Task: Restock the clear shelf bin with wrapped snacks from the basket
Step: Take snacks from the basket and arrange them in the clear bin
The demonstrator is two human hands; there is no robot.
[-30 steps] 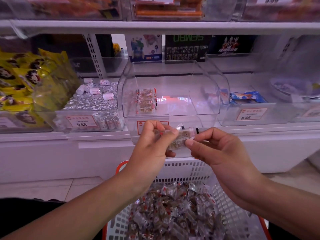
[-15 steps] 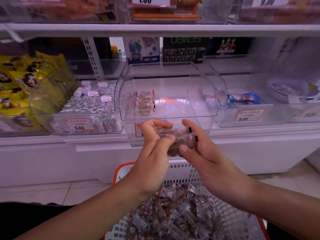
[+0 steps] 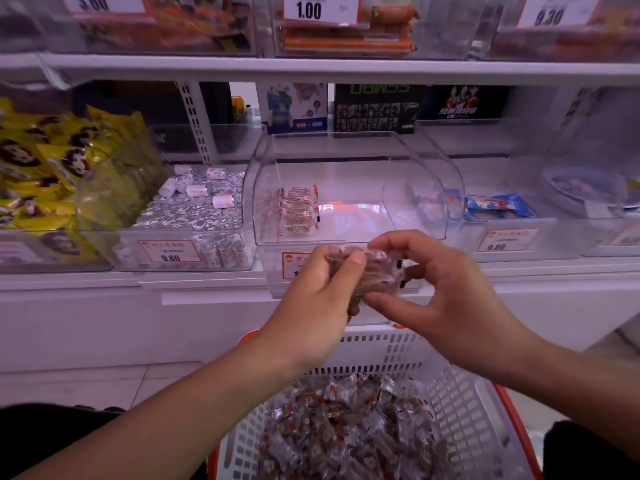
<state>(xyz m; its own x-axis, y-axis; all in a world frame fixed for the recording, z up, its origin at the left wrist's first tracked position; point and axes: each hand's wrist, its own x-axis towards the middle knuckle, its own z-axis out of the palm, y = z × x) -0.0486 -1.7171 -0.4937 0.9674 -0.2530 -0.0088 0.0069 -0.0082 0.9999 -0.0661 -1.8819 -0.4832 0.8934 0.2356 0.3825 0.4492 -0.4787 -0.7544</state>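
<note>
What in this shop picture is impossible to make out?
- Head view: count of clear-wrapped brown snacks in the bundle; left hand and right hand cover it.
- Orange-framed price label on the clear plastic shelf bin: left hand hides the figure.
- White slotted basket: bottom edge cuts it off.

Glossy clear plastic bin (image 3: 349, 188), perforated white plastic basket (image 3: 460, 407), crinkly snack wrappers (image 3: 346, 434).

I'm in a shop: shelf bins (image 3: 349, 188) of packaged snacks carry price tags (image 3: 320, 10) reading 1.00, 9.80.
</note>
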